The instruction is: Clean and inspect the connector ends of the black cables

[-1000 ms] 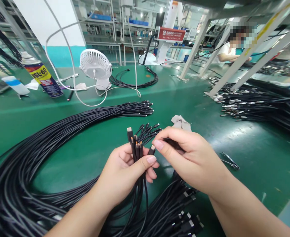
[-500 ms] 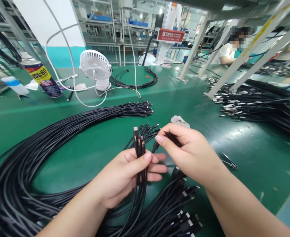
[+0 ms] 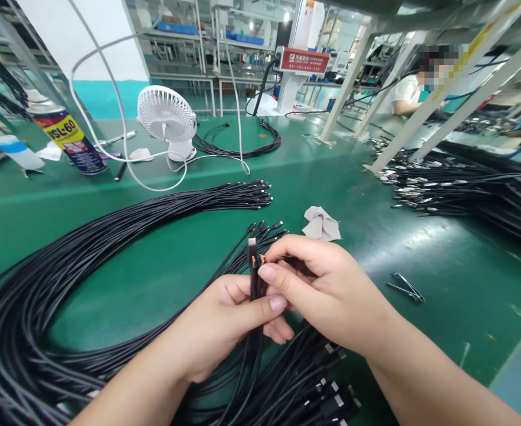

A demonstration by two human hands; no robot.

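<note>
My left hand (image 3: 231, 316) is closed around several black USB cables (image 3: 255, 349), their plugs pointing up above the thumb. One plug (image 3: 252, 251) with a bare metal tip stands taller than the others, and some lower ones show orange at the tip. My right hand (image 3: 322, 287) pinches at the plug ends just right of the tall plug, its fingertips touching the bunch. A dark item lies partly hidden in my right palm. Below both hands spreads a pile of black cables with metal-tipped plugs (image 3: 333, 399).
A curved cable bundle (image 3: 122, 236) covers the left of the green table (image 3: 366, 236). Tweezers (image 3: 408, 288) and a crumpled grey cloth (image 3: 321, 223) lie to the right. Behind stand a fan (image 3: 166, 115), spray can (image 3: 67, 133) and more cables (image 3: 464, 183). A person (image 3: 413, 89) sits beyond.
My right hand has moved left and slightly down, bringing its fingertips onto the plugs in my left hand. The left fingers have curled in more, and the grey cloth shows more fully.
</note>
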